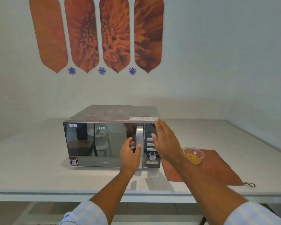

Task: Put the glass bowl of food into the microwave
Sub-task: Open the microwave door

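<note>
A silver microwave with a mirrored door stands on the white counter, its door closed. My left hand is at the vertical door handle, fingers curled and apart, thumb by the handle's lower end. It holds nothing. My right hand is flat and open in front of the control panel, fingers pointing up. A small glass bowl with yellow food stands to the right of the microwave on a rust-coloured cloth, just beyond my right wrist.
The white counter runs wide to both sides, with its front edge near me. The cloth has a dark hanging loop at its near right corner. The wall behind carries orange flower panels.
</note>
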### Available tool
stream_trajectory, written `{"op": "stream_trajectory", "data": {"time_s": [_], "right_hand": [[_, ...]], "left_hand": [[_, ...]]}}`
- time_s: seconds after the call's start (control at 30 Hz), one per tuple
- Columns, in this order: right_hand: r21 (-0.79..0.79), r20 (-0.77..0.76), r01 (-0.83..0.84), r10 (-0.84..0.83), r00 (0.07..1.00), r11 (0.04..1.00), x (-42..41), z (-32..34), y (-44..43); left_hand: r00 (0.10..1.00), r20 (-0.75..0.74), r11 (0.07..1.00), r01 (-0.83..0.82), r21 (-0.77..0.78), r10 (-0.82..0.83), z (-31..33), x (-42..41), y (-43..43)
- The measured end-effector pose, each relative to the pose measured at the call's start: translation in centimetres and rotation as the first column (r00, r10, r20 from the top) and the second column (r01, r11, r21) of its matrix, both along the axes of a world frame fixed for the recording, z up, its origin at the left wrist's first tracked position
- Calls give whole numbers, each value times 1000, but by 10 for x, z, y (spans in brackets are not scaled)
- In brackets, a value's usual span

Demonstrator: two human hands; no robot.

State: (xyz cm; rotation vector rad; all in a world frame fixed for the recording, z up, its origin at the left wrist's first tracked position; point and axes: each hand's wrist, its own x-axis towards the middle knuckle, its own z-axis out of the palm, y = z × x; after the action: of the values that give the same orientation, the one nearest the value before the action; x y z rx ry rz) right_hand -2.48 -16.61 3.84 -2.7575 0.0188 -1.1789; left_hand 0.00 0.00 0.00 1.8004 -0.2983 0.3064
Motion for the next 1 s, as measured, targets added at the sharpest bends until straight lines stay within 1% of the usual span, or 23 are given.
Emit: {"op": "stream_trajectory", "data": {"time_s": [0.03,0.13,0.2,0.33,0.4,0.5,0.63,0.73,0.87,1.0], "right_hand": [[-29,-20,-32,31,999,999,5,8,-2],[-116,-153,-93,75,985,989,12,34,-6],[-140,-238,-112,77,968,984,15,38,-7],[-170,-293,-95,42,955,981,18,38,-7],[-164,-314,-89,34,949,982,19,39,-4],[-143,-325,-75,25,945,987,22,43,-3],[-141,-345,-61,8,939,988,23,43,-4],[-139,-314,-55,9,949,989,24,40,-4],[-135,-273,-61,22,962,989,25,37,-6],[-122,-262,-44,11,965,992,22,33,-2]], "left_hand": [[1000,-15,998,25,-56,-26,4,5,-3],[992,-59,990,102,-96,-108,20,9,-6],[992,-49,991,111,-79,-115,23,17,-8],[990,-48,991,133,-13,-133,26,35,-8],[985,-61,987,158,-11,-159,24,41,-9],[982,-75,985,172,-24,-173,20,44,-10],[987,-95,992,126,-9,-126,24,40,-14],[987,-105,992,115,-45,-119,25,25,-12],[984,-90,986,144,-88,-152,14,-2,16],[977,-68,976,198,-95,-204,9,-30,63]]}}
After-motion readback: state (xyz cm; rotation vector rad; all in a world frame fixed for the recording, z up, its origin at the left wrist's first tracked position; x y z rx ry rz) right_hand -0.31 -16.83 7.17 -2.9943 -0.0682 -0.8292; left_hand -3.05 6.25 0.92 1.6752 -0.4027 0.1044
